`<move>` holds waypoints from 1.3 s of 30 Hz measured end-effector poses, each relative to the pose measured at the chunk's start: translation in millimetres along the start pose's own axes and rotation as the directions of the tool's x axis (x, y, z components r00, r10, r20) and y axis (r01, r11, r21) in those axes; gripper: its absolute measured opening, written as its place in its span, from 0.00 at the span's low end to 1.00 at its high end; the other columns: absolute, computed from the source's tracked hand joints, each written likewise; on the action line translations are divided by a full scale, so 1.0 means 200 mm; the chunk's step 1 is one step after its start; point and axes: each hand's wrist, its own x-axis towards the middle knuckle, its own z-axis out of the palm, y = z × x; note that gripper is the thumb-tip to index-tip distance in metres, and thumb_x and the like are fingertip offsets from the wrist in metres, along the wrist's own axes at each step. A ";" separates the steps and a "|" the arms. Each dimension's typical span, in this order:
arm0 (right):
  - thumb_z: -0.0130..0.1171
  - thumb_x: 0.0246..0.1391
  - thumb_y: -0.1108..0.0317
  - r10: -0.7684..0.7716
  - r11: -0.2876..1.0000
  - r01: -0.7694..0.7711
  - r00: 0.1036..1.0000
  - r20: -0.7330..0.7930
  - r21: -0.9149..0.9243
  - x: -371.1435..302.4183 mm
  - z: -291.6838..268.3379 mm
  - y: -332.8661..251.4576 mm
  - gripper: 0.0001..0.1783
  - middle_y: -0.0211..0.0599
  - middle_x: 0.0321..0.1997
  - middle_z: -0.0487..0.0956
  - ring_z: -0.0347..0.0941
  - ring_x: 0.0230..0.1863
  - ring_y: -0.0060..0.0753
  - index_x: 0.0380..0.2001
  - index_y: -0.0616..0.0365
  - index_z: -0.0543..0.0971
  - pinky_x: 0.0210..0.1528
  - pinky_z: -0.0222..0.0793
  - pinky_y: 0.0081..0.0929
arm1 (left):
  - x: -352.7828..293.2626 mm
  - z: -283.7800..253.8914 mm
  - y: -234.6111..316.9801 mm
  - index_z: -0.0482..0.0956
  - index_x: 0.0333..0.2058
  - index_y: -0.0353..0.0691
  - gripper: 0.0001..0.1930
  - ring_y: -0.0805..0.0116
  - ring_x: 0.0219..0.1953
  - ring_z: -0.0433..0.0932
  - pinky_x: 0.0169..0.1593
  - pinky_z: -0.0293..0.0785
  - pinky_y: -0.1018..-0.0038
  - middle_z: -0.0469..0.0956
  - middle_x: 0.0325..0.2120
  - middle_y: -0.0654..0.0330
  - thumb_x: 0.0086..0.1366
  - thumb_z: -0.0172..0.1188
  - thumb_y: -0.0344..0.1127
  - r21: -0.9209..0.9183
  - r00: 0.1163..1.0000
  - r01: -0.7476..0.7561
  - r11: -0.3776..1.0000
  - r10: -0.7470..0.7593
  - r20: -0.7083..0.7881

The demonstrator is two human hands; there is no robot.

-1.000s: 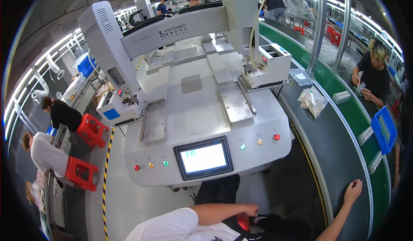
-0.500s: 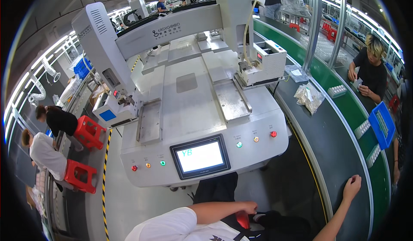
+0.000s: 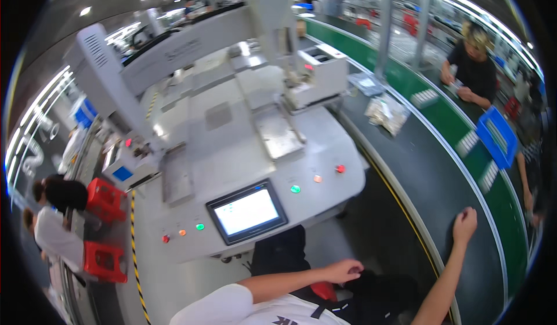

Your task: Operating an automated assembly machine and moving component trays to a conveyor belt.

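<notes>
My left hand hovers over my lap with its fingers loosely curled, and nothing shows in it. Off to the right, my right hand is closed in a fist on the dark ledge beside the green conveyor belt. I see no object in that fist. In front of me stands a white gantry machine. Its touch screen is lit, and coloured buttons such as the green button flank it. Neither hand touches the machine.
A clear bag of small pale parts lies farther up the ledge. A blue bin and white trays are along the belt. Across it sits a co-worker. Red stools and two people are at left.
The view has swung right, so the machine sits farther left in it. My left hand has lifted slightly and its fingers have loosened. My right hand remains a fist on the ledge.
</notes>
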 end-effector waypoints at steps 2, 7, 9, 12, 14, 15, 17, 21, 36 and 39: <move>0.56 0.55 0.72 -0.031 1.000 0.031 0.999 0.024 -0.003 0.02 -0.01 -0.14 0.04 0.53 0.35 0.73 0.72 0.39 0.61 0.32 0.61 0.72 0.42 0.69 0.52 | -0.12 -0.14 0.62 0.80 0.52 0.32 0.13 0.70 0.43 0.82 0.48 0.79 0.71 0.81 0.40 0.57 0.72 0.63 0.30 -0.126 0.955 -0.285 0.950 0.270 -0.125; 0.57 0.58 0.70 0.071 0.996 -0.068 0.997 0.041 -0.060 0.03 -0.08 -0.19 0.04 0.48 0.37 0.76 0.75 0.41 0.58 0.33 0.58 0.76 0.43 0.72 0.50 | -0.41 -0.63 1.65 0.68 0.66 0.37 0.45 0.51 0.49 0.80 0.48 0.81 0.61 0.79 0.47 0.43 0.54 0.83 0.42 0.388 0.374 -0.793 0.470 0.878 -0.300; 0.58 0.58 0.70 0.101 0.994 -0.099 0.995 0.025 -0.050 0.05 -0.05 -0.18 0.04 0.47 0.36 0.76 0.76 0.41 0.57 0.32 0.59 0.77 0.44 0.73 0.49 | -0.49 -0.68 1.92 0.64 0.73 0.46 0.47 0.45 0.63 0.76 0.61 0.78 0.49 0.78 0.59 0.43 0.62 0.75 0.57 0.716 0.059 -0.572 0.400 0.891 -0.451; 0.58 0.58 0.70 0.125 0.992 -0.125 0.991 0.046 0.010 0.09 0.01 -0.24 0.04 0.45 0.36 0.77 0.76 0.41 0.55 0.32 0.59 0.77 0.44 0.73 0.48 | -0.39 -0.69 1.98 0.64 0.73 0.46 0.46 0.45 0.64 0.75 0.62 0.78 0.49 0.77 0.60 0.43 0.62 0.75 0.56 0.715 0.080 -0.554 0.426 0.882 -0.464; 0.58 0.58 0.70 0.145 0.989 -0.143 0.988 0.045 -0.047 0.05 -0.06 -0.13 0.04 0.45 0.36 0.77 0.76 0.41 0.55 0.32 0.59 0.77 0.44 0.73 0.48 | -0.29 -0.72 1.97 0.65 0.72 0.46 0.45 0.45 0.64 0.75 0.62 0.77 0.50 0.76 0.60 0.43 0.62 0.74 0.56 0.691 0.097 -0.572 0.442 0.873 -0.478; 0.58 0.58 0.70 0.143 0.989 -0.142 0.989 0.031 -0.047 0.07 -0.04 -0.13 0.04 0.45 0.36 0.76 0.76 0.41 0.54 0.32 0.59 0.77 0.44 0.73 0.48 | -0.26 -0.76 2.00 0.65 0.72 0.46 0.45 0.45 0.65 0.74 0.62 0.77 0.50 0.75 0.61 0.42 0.62 0.74 0.55 0.704 0.091 -0.566 0.430 0.881 -0.465; 0.58 0.58 0.71 0.158 0.987 -0.156 0.987 0.043 -0.039 0.10 -0.06 -0.13 0.04 0.45 0.36 0.76 0.75 0.40 0.55 0.32 0.59 0.77 0.44 0.72 0.48 | -0.29 -0.79 2.04 0.65 0.72 0.46 0.45 0.45 0.65 0.74 0.63 0.77 0.50 0.74 0.62 0.42 0.62 0.74 0.55 0.731 0.064 -0.556 0.395 0.898 -0.435; 0.57 0.58 0.72 0.059 0.996 -0.062 0.997 0.054 0.066 0.14 -0.07 -0.32 0.04 0.50 0.36 0.75 0.74 0.41 0.60 0.32 0.60 0.74 0.44 0.70 0.53 | -0.58 -1.19 2.18 0.65 0.72 0.46 0.44 0.45 0.66 0.72 0.63 0.76 0.50 0.72 0.63 0.42 0.63 0.73 0.54 0.850 -0.052 -0.448 0.276 0.941 -0.333; 0.56 0.55 0.74 0.074 0.997 -0.074 0.997 -0.002 0.019 0.10 -0.02 -0.24 0.03 0.50 0.35 0.74 0.73 0.40 0.59 0.30 0.62 0.74 0.43 0.70 0.51 | -0.09 -0.80 2.51 0.67 0.71 0.46 0.39 0.44 0.70 0.67 0.66 0.73 0.52 0.65 0.69 0.42 0.64 0.71 0.51 0.931 -0.290 -0.253 0.262 0.898 -0.332; 0.57 0.56 0.73 0.130 0.991 -0.130 0.991 0.012 0.030 0.14 -0.06 -0.20 0.03 0.48 0.36 0.75 0.73 0.41 0.58 0.31 0.62 0.75 0.44 0.71 0.50 | -0.24 -0.87 2.32 0.68 0.70 0.46 0.39 0.43 0.71 0.66 0.67 0.72 0.52 0.63 0.70 0.42 0.65 0.70 0.50 0.909 -0.227 -0.283 0.307 0.899 -0.374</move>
